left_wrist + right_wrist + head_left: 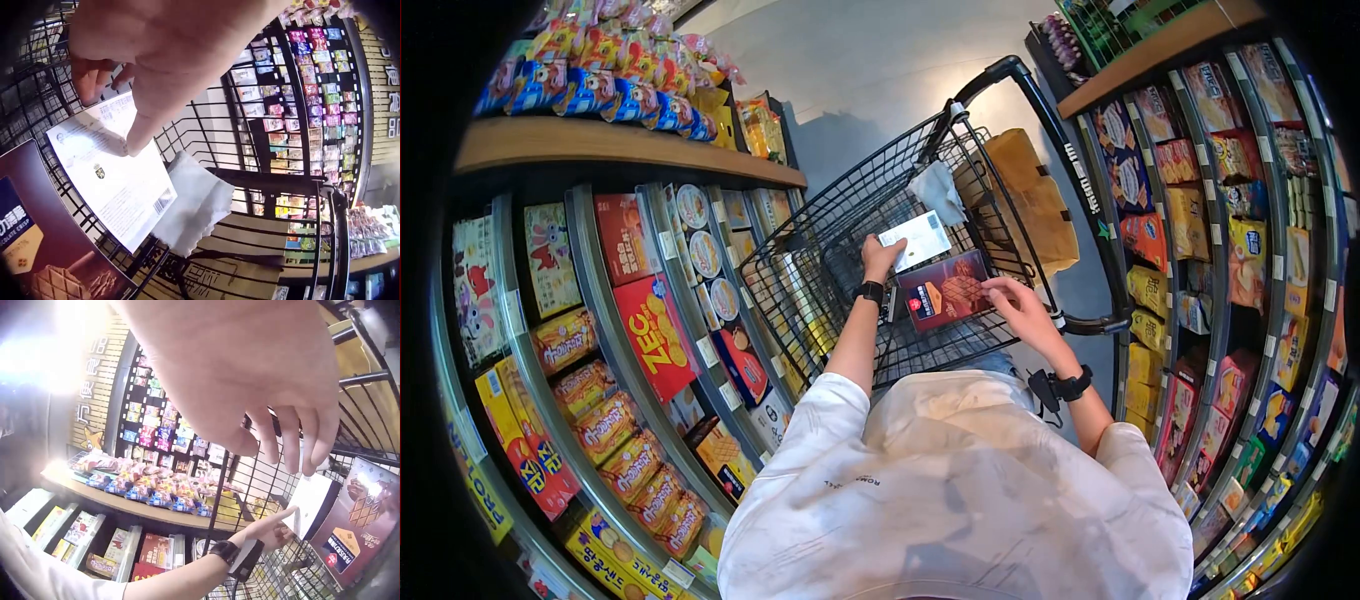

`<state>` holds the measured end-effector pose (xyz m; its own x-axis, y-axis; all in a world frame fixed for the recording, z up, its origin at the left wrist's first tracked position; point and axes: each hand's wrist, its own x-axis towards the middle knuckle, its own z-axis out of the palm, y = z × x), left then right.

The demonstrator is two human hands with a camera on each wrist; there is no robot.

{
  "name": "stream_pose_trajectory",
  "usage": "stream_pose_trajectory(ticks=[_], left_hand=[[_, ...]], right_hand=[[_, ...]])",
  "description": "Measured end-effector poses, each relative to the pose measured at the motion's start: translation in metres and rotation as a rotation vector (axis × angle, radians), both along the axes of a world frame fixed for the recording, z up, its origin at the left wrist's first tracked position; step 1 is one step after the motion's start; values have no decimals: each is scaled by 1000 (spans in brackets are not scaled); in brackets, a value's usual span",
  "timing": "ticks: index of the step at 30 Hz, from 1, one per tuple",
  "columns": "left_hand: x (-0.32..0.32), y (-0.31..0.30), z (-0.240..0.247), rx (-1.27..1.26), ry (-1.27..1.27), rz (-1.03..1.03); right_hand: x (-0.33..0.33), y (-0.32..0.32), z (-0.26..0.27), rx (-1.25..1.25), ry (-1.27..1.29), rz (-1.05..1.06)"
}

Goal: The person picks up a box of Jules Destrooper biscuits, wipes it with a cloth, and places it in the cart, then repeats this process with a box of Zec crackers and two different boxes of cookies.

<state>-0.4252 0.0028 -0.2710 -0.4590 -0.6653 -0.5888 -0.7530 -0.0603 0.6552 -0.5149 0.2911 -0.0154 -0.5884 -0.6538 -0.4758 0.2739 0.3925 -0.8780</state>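
Inside the black wire shopping cart [820,215], my left hand [881,257] holds a white printed box [920,243], its thumb laid on the printed face and the other fingers at the edge. A small crest and a barcode show on that face in the left wrist view. Beside it is a dark red chocolate crisp box [945,293] with a waffle picture, tilted with its front facing up. My right hand [1028,315] hovers by the right end of this box, fingers loosely bent. Nothing sits in its grasp in the right wrist view.
A pale crinkled packet [940,192] lies farther back in the cart. Behind the basket is a brown paper bag [1028,190], near the cart's handle [1065,150]. Shelves of boxed snacks [655,335] line the left, and bagged snacks [1190,220] fill the right shelves.
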Motion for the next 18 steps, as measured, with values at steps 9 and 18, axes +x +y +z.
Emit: stream_pose_trajectory(ticks=[9,18], left_hand=[[-13,28,84,-47,204,-108],[29,22,262,-251,574,-423]], right_hand=[[-1,5,-5,49,24,15],[-7,-32,-2,39,-118,35]])
